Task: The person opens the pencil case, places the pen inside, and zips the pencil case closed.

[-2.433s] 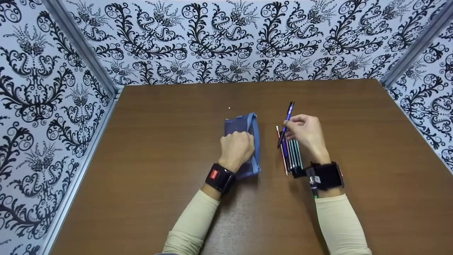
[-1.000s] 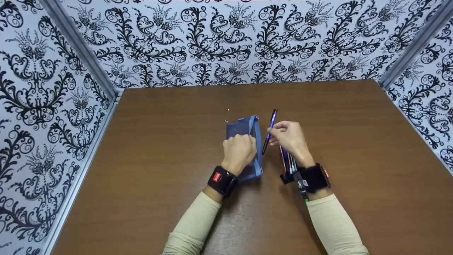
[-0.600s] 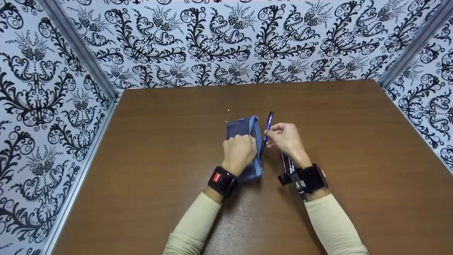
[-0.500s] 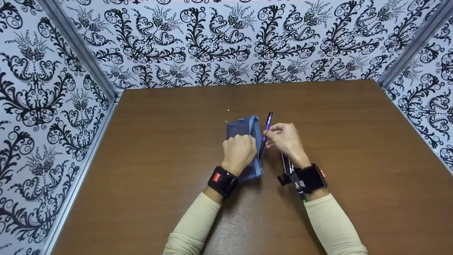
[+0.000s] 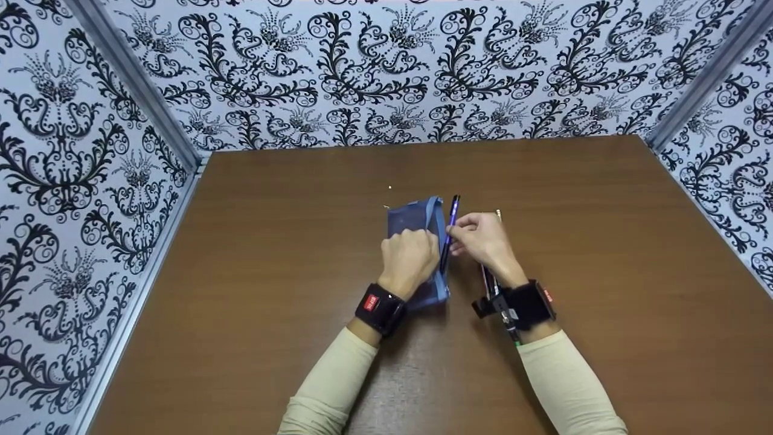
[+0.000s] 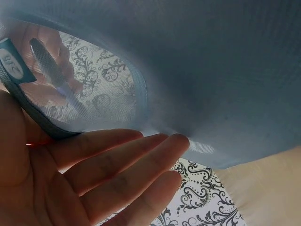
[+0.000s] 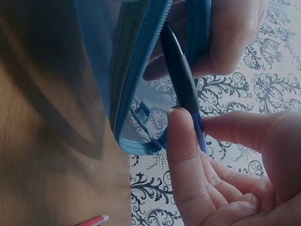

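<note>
A blue mesh zip pouch (image 5: 406,219) is held up by my left hand (image 5: 410,257), which grips it by one side of its open mouth. In the left wrist view, the fingers (image 6: 117,183) lie along the mesh (image 6: 211,70). My right hand (image 5: 486,241) pinches a blue and black pen (image 5: 454,211) between thumb and forefinger. As the right wrist view shows, the pen's black tip end (image 7: 181,75) points into the unzipped mouth, beside the zipper teeth (image 7: 157,28). Several pencils (image 5: 488,281) lie on the table, mostly hidden beneath my right hand and wrist.
The brown wooden table (image 5: 272,241) is bounded by patterned walls (image 5: 386,72) at the back and sides. Two tiny pale specks (image 5: 389,187) lie beyond the pouch. A red pencil's end (image 7: 99,220) shows low in the right wrist view.
My right hand has carried the pen leftward from above the pencils to the pouch, and the pen's lower end has moved into the mouth. My left hand keeps its grip, nearly still.
</note>
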Action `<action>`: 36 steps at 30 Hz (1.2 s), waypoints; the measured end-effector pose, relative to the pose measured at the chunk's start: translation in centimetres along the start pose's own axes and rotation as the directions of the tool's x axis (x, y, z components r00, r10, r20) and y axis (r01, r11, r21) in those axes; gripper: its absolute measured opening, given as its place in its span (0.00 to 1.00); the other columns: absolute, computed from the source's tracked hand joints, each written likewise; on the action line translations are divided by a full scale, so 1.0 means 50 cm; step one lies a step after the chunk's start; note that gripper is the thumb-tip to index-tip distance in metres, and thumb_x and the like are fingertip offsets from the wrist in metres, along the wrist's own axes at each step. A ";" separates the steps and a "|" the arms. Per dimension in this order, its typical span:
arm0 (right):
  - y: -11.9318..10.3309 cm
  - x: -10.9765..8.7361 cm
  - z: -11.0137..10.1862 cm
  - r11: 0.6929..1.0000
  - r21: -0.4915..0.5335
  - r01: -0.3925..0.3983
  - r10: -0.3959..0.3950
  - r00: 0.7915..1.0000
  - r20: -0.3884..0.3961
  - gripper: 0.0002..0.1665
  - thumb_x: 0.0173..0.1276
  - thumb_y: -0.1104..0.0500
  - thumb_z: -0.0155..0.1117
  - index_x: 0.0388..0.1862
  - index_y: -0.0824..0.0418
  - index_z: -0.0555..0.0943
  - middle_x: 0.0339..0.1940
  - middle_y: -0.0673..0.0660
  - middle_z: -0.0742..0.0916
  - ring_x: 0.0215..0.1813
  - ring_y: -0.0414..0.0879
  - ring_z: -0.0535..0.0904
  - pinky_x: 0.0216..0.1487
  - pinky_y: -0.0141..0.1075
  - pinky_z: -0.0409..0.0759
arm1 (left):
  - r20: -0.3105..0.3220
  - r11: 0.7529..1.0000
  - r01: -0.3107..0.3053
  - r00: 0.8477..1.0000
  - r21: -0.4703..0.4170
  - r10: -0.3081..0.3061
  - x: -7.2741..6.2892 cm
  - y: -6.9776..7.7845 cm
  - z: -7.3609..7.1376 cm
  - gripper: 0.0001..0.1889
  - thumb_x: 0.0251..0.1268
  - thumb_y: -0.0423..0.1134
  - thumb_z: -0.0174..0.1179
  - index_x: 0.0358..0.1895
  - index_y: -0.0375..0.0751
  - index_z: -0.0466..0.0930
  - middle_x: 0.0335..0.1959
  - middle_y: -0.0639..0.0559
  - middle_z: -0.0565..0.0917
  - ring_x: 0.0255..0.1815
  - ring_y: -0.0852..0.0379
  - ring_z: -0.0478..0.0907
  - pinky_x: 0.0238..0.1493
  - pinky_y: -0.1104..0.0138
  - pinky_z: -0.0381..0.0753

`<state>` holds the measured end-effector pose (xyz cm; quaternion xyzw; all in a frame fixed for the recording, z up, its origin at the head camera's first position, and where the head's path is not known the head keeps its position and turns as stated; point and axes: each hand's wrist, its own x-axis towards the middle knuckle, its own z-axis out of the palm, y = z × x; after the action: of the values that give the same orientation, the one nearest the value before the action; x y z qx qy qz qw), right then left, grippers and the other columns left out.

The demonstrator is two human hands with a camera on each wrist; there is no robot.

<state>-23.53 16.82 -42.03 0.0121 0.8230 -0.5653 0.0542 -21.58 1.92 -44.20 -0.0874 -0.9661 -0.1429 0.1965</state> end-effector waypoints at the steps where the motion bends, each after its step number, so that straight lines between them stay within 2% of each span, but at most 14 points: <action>1: -0.001 -0.001 0.001 1.000 -0.008 -0.001 0.001 1.000 0.005 0.13 0.68 0.66 0.62 0.46 0.76 0.79 0.37 0.69 0.88 0.22 0.41 0.84 0.30 0.35 0.84 | -0.001 1.000 -0.001 1.000 0.001 0.001 0.000 0.000 0.000 0.23 0.72 0.45 0.48 0.16 0.43 0.77 0.18 0.45 0.83 0.19 0.45 0.82 0.19 0.54 0.76; 9: -0.001 -0.004 0.010 0.998 -0.056 0.015 -0.013 0.999 0.038 0.13 0.68 0.65 0.60 0.44 0.76 0.80 0.36 0.71 0.88 0.22 0.41 0.84 0.36 0.44 0.85 | 0.000 1.000 -0.002 1.000 -0.006 0.002 0.000 0.002 -0.001 0.23 0.72 0.46 0.48 0.17 0.42 0.78 0.19 0.45 0.84 0.19 0.45 0.82 0.19 0.54 0.76; 17: 0.001 -0.003 0.015 0.998 -0.066 -0.009 0.013 0.998 0.057 0.12 0.67 0.64 0.61 0.42 0.74 0.81 0.34 0.66 0.89 0.21 0.41 0.84 0.34 0.41 0.85 | -0.057 1.000 -0.022 0.998 0.000 0.022 -0.006 0.004 -0.003 0.22 0.70 0.44 0.50 0.16 0.43 0.77 0.17 0.46 0.83 0.18 0.46 0.81 0.17 0.54 0.75; 24: 0.000 -0.003 0.017 0.996 -0.085 -0.016 0.021 0.998 0.062 0.13 0.66 0.65 0.59 0.43 0.74 0.81 0.33 0.63 0.89 0.21 0.41 0.83 0.34 0.42 0.86 | -0.040 1.000 -0.026 0.999 -0.005 0.025 -0.006 0.005 -0.006 0.23 0.72 0.45 0.48 0.16 0.43 0.77 0.17 0.46 0.83 0.18 0.46 0.82 0.17 0.54 0.75; 30: -0.002 -0.004 0.018 0.996 -0.091 -0.009 0.015 0.998 0.062 0.13 0.66 0.65 0.58 0.43 0.74 0.82 0.32 0.64 0.89 0.21 0.41 0.83 0.33 0.42 0.85 | 0.001 1.000 -0.020 1.000 -0.002 0.020 -0.004 0.006 -0.006 0.24 0.74 0.45 0.46 0.16 0.44 0.76 0.18 0.47 0.83 0.18 0.47 0.81 0.18 0.55 0.76; 36: 0.000 -0.005 0.019 0.995 -0.097 0.000 0.006 0.998 0.066 0.13 0.66 0.66 0.58 0.44 0.75 0.82 0.35 0.65 0.89 0.22 0.42 0.84 0.34 0.43 0.86 | -0.041 1.000 -0.031 0.999 0.005 0.031 -0.006 0.007 -0.005 0.23 0.73 0.44 0.47 0.15 0.44 0.75 0.17 0.47 0.82 0.17 0.47 0.81 0.17 0.55 0.75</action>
<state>-23.20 15.97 -42.34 -0.0080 0.8471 -0.5249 0.0829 -21.15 2.14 -44.03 -0.0988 -0.9607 -0.1396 0.2188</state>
